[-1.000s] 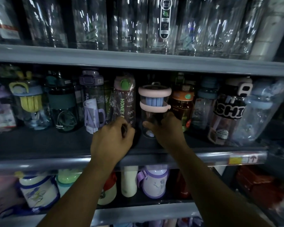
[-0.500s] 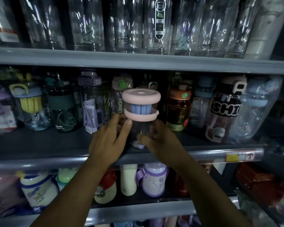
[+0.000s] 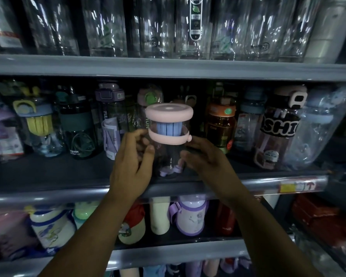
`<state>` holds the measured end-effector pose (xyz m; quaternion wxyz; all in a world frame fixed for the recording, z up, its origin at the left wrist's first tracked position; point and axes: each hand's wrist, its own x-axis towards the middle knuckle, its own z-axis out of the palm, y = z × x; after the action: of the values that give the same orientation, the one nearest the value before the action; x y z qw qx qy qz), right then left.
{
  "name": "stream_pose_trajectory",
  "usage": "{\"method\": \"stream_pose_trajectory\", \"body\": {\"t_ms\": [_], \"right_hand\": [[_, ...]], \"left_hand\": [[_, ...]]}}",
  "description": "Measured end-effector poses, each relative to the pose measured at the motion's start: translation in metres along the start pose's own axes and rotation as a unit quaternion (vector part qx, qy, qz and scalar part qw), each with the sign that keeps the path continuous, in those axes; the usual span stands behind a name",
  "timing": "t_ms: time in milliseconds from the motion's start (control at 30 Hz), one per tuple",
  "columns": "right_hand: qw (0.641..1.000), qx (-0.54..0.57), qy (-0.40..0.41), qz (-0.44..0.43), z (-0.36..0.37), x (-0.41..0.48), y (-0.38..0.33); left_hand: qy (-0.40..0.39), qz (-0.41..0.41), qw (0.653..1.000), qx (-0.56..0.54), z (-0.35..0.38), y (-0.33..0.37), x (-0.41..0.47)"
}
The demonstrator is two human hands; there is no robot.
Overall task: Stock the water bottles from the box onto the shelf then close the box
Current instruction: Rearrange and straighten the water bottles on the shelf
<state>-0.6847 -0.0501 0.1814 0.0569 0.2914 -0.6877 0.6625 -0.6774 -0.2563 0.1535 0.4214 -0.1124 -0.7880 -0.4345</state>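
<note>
Fingers of your left hand [image 3: 132, 164] curl round the left side of the water bottle [image 3: 169, 136], thumb pressed on the clear wall under the pink band. Fingers of your right hand [image 3: 206, 162] wrap the right side the same way, so both hands are clamped on it. The bottle is upright: clear body, flat pink lid [image 3: 169, 114], blue strainer inside the neck, lilac bits loose at the bottom. Its base sits low over the near part of the middle shelf [image 3: 48, 172], centre of view; can't tell if it touches the board. Behind it stands a row of stocked bottles: an orange bottle [image 3: 220, 124] just to the right, then a black bottle with white lettering [image 3: 278, 127], a purple-capped bottle [image 3: 110, 116] to the left, a dark green bottle [image 3: 78, 128] further left. A yellow-red price tag [image 3: 296, 187] is on the shelf rail at the right. The upper shelf carries tall clear bottles [image 3: 108, 27]. The lower shelf has a cream bottle [image 3: 160, 214] and a purple-and-white bottle [image 3: 191, 215] between your forearms. Dim and blurry throughout.
</note>
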Motion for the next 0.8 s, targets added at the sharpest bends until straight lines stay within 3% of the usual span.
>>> {"method": "stream_pose_trajectory", "body": {"t_ms": [133, 367, 600, 733, 800], "right_hand": [[0.999, 0.034, -0.022, 0.001, 0.004, 0.006, 0.000], [0.997, 0.066, 0.040, 0.020, -0.006, 0.005, 0.016], [0.998, -0.045, 0.026, 0.032, 0.010, 0.016, 0.021], [0.997, 0.041, -0.013, 0.070, -0.003, 0.017, 0.018], [0.996, -0.052, 0.039, 0.055, -0.008, 0.027, 0.020]], "left_hand": [[-0.002, 0.002, 1.000, -0.004, 0.000, 0.002, -0.002], [-0.013, 0.011, 1.000, 0.015, -0.003, 0.004, -0.006], [-0.040, -0.030, 0.998, 0.049, -0.004, 0.007, -0.005], [-0.026, -0.049, 0.997, 0.051, -0.001, 0.011, -0.002], [-0.013, -0.046, 0.997, 0.059, 0.002, 0.012, -0.002]]}}
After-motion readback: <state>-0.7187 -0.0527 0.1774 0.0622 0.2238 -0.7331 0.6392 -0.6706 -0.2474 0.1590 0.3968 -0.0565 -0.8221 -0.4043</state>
